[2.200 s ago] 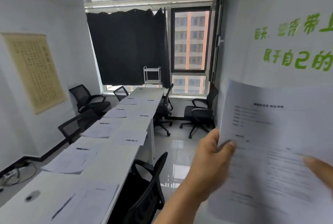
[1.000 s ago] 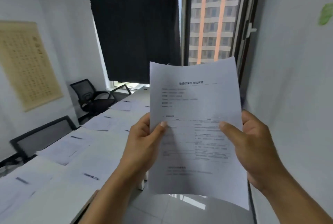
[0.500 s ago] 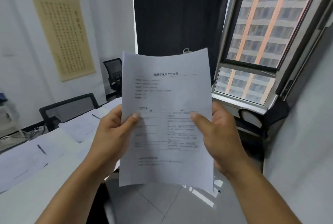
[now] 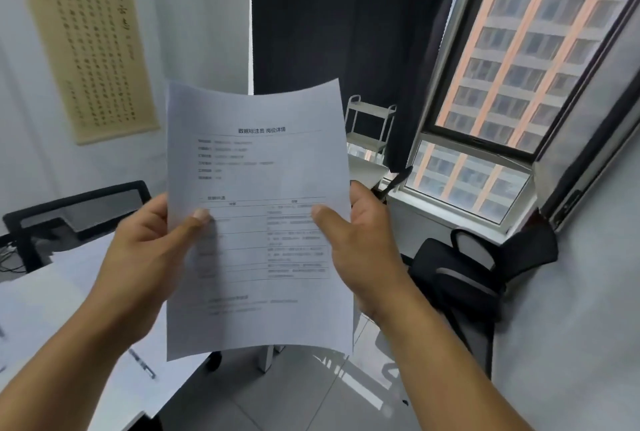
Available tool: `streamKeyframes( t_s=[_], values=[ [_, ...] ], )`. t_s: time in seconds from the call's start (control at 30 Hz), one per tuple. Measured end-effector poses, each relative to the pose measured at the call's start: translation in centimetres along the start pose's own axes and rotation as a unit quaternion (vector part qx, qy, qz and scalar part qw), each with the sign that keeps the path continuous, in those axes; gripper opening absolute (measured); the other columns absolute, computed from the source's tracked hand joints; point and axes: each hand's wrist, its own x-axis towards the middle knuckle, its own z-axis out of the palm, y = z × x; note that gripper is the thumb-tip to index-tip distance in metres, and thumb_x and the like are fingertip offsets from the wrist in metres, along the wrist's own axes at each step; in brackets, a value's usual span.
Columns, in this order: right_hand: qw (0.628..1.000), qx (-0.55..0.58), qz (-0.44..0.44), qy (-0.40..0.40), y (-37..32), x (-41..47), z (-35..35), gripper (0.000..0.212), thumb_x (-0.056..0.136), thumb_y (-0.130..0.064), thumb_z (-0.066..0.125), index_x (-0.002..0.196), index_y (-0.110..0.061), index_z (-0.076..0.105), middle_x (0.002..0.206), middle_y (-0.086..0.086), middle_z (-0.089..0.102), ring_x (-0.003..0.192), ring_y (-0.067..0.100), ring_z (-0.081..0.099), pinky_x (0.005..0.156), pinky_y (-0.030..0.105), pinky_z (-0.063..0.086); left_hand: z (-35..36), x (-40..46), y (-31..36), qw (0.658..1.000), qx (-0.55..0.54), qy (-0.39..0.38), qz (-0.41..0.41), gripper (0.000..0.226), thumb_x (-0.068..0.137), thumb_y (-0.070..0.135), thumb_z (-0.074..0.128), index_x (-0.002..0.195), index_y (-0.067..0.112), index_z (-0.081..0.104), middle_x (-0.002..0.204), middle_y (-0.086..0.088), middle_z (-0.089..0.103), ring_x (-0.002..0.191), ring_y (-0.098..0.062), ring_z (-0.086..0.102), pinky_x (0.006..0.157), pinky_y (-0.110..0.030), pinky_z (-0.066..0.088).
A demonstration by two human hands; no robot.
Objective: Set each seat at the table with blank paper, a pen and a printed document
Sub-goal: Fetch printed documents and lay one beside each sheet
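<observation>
A printed document (image 4: 258, 167) with a heading and a table of text is held upright in front of me, in the middle of the head view. My left hand (image 4: 149, 250) pinches its left edge with the thumb on the front. My right hand (image 4: 363, 243) pinches its right edge the same way. The long white table (image 4: 48, 295) lies at the lower left, below my left arm. Blank paper (image 4: 20, 302) lies on it, and a pen (image 4: 142, 363) rests near its front edge. The document hides the table's far part.
A black office chair (image 4: 76, 209) stands behind the table at the left; another black chair (image 4: 478, 274) sits against the right wall under the window (image 4: 533, 56). A white trolley (image 4: 370, 129) stands by the dark curtain (image 4: 343, 32). A calligraphy scroll (image 4: 86, 39) hangs on the left wall. Grey floor tiles (image 4: 294, 396) lie below.
The view has moved along the table toward the window end and turned right. The document, first at the right edge, is now centred and held by both hands.
</observation>
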Motion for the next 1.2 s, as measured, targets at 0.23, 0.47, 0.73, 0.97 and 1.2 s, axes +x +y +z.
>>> streamKeyframes(
  t_s=[0.23,0.47,0.73,0.97,1.2],
  values=[
    [0.997,0.012,0.022,-0.069,3.0,6.6,4.5,0.014,0.107,-0.012,0.060,0.116,-0.019,0.069,0.113,-0.004,0.082,0.103,0.020,0.080,0.090,0.053,0.066,-3.1,4.4,-2.5,0.999,0.007,0.048,-0.013,0.025,0.110,0.015,0.060,0.126,0.022,0.077,0.116,0.003,0.084,0.099,-0.019,0.082,0.083,-0.037,0.060],
    [0.984,0.023,0.065,-0.162,8.5,13.0,9.9,0.011,0.107,-0.014,0.060,0.114,-0.017,0.068,0.109,-0.004,0.082,0.099,0.019,0.081,0.085,0.052,0.068,-6.4,7.6,-7.1,0.988,0.031,0.131,-0.070,0.025,0.111,0.019,0.060,0.130,0.025,0.075,0.123,0.001,0.083,0.113,-0.029,0.079,0.103,-0.055,0.058],
    [0.949,0.044,0.118,-0.288,14.9,20.1,15.6,0.008,0.108,-0.015,0.062,0.111,-0.019,0.068,0.108,-0.008,0.083,0.098,0.018,0.081,0.079,0.044,0.069,-7.6,10.2,-11.5,0.956,0.075,0.249,-0.138,0.024,0.113,0.024,0.059,0.131,0.030,0.074,0.122,0.007,0.082,0.115,-0.026,0.078,0.106,-0.059,0.059],
    [0.921,0.002,0.156,-0.357,21.0,22.1,18.8,0.010,0.108,-0.015,0.061,0.108,-0.020,0.070,0.106,-0.009,0.082,0.096,0.016,0.081,0.085,0.049,0.068,-8.1,9.5,-16.5,0.916,0.090,0.308,-0.240,0.024,0.113,0.020,0.057,0.120,0.025,0.079,0.115,0.007,0.084,0.105,-0.017,0.081,0.092,-0.040,0.063],
    [0.895,-0.076,0.191,-0.396,28.3,22.7,22.6,0.012,0.105,-0.015,0.061,0.104,-0.023,0.070,0.102,-0.013,0.082,0.094,0.017,0.080,0.087,0.049,0.067,-9.5,9.4,-22.5,0.881,0.085,0.307,-0.350,0.028,0.113,0.018,0.054,0.112,0.020,0.082,0.107,0.005,0.086,0.095,-0.017,0.083,0.069,-0.025,0.059]
  ],
)
